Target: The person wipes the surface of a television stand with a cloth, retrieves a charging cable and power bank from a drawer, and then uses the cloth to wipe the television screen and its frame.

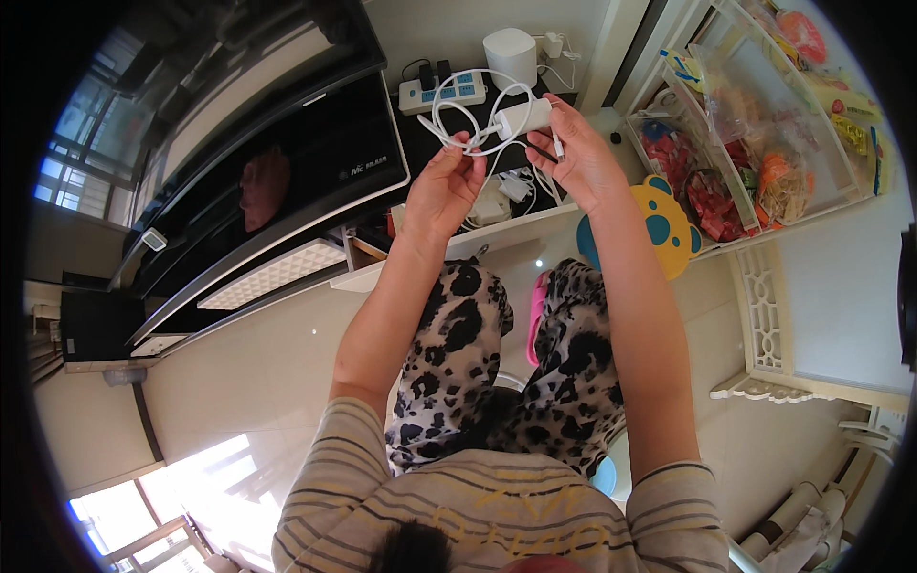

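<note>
A white power adapter (523,118) is held in my right hand (579,154), along with a small cable plug (558,146). My left hand (448,179) pinches the loops of the coiled white cable (458,107) that runs from the adapter. Below the hands lies an open drawer (516,228) with white chargers and cables (512,188) inside. Behind the coil, a white power strip (466,89) with blue sockets and black plugs sits on the black cabinet top, beside a white rounded device (509,57).
A large black television (301,157) fills the left. At right stand clear bins (795,179) with bagged snacks and a yellow bear-shaped stool top (663,229). A pink slipper (537,319) is on the floor near my legs. A white carved panel (763,308) stands further right.
</note>
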Motion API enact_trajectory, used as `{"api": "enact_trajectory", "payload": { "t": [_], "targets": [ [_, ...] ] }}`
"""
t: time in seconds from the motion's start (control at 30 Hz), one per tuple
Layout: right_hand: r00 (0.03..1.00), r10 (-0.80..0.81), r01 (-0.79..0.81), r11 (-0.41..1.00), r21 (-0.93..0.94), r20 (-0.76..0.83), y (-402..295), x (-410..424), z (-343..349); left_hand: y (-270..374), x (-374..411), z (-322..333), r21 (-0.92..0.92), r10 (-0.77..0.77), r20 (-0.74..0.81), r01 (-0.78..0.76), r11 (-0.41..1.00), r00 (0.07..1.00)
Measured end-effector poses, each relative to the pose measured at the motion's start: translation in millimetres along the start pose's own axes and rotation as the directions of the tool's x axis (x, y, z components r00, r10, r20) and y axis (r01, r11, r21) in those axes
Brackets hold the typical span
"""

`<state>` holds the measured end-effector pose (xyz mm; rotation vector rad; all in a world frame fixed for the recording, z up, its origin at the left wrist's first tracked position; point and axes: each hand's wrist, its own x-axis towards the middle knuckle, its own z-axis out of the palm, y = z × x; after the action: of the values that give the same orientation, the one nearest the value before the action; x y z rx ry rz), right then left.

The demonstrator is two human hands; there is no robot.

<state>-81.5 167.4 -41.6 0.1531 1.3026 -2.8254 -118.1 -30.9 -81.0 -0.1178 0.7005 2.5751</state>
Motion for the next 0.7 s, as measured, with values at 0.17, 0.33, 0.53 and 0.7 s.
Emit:
{"api": "enact_trajectory", "payload": {
  "t": [0.17, 0.33, 0.53, 0.7],
  "targets": [
    [0.932, -0.353, 0.361, 0.919, -0.16, 0.076, -2, -16, 33, -18, -1, 11, 0.079, -0.067, -0.008, 0.068, 0.995, 0.998],
    [0.897, -0.371, 0.435, 0.841, -0.322, 0.243, -12, -36, 38, -17, -9, 30, 0.121, 0.193, 0.015, -0.193, 0.974, 0.981],
    [0.914, -0.271, 0.369, 0.866, -0.338, 0.303, -16, -39, 22, -7, -15, 40, 0.256, 0.448, 0.218, -0.493, 0.831, 0.867],
    [0.91, -0.276, 0.369, 0.88, -0.299, 0.31, -21, -43, 17, -11, -27, 55, 0.335, 0.458, 0.225, -0.51, 0.792, 0.86]
  ]
}}
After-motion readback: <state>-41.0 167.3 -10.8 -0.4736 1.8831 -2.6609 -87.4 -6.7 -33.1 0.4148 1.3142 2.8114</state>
